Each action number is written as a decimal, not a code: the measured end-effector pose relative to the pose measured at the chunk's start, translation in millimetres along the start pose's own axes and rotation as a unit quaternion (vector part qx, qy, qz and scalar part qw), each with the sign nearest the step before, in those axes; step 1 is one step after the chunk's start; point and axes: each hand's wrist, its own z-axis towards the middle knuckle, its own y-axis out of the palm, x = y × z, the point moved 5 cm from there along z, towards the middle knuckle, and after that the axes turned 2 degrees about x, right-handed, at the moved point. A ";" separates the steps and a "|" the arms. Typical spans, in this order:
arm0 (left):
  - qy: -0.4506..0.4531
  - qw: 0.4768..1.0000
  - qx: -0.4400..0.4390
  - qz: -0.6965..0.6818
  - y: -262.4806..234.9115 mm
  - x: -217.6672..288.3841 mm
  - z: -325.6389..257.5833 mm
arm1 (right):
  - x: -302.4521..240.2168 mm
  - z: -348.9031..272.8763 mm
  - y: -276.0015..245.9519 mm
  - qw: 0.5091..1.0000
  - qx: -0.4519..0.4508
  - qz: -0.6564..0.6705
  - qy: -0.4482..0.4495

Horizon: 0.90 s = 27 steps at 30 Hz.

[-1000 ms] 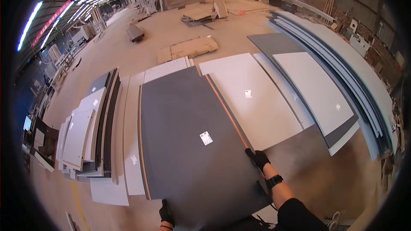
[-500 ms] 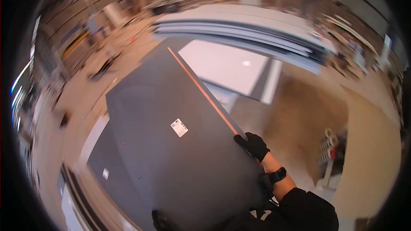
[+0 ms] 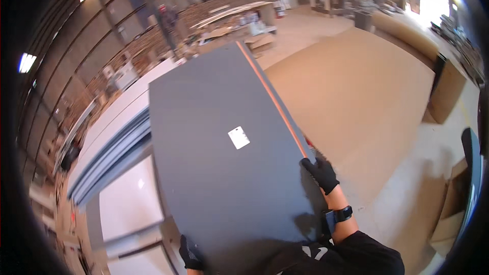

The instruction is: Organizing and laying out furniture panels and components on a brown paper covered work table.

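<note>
A large dark grey panel (image 3: 219,183) with an orange strip (image 3: 272,94) along its right long edge is held in front of my body. A white label (image 3: 239,137) is stuck on its face. My right hand (image 3: 321,174), in a black glove, grips the right edge, fingers over the face and thumb beside the strip. At the lower left edge, my left hand (image 3: 189,254), gloved too, is closed on the panel; its fingers show only in part. A dark watch (image 3: 344,213) sits on my right wrist.
To the left lie stacked long white and grey boards (image 3: 112,147) and a white panel (image 3: 130,198). A wide brown sheet (image 3: 351,97) covers the floor ahead right, with a brown roll (image 3: 407,34) beyond. Cardboard (image 3: 451,214) stands at the right edge.
My view has swung to the right, and the panel has turned along with me, still in both hands. The board stack now sits to the left, and the brown floor sheet has come into full view.
</note>
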 end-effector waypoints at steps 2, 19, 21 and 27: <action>0.042 0.994 -0.101 -0.028 85.2 10.5 53.9 | 28.0 42.4 -39.8 0.998 0.030 0.024 0.041; -0.174 0.844 -0.508 0.021 753.7 164.2 350.6 | 236.5 280.8 -89.8 0.870 0.331 0.097 0.352; -0.188 0.837 -0.508 0.080 829.1 183.3 393.4 | 259.2 336.4 -77.6 0.840 0.376 0.139 0.365; -0.181 0.794 -0.569 0.117 983.6 215.4 431.7 | 265.3 423.0 -70.3 0.812 0.437 0.128 0.365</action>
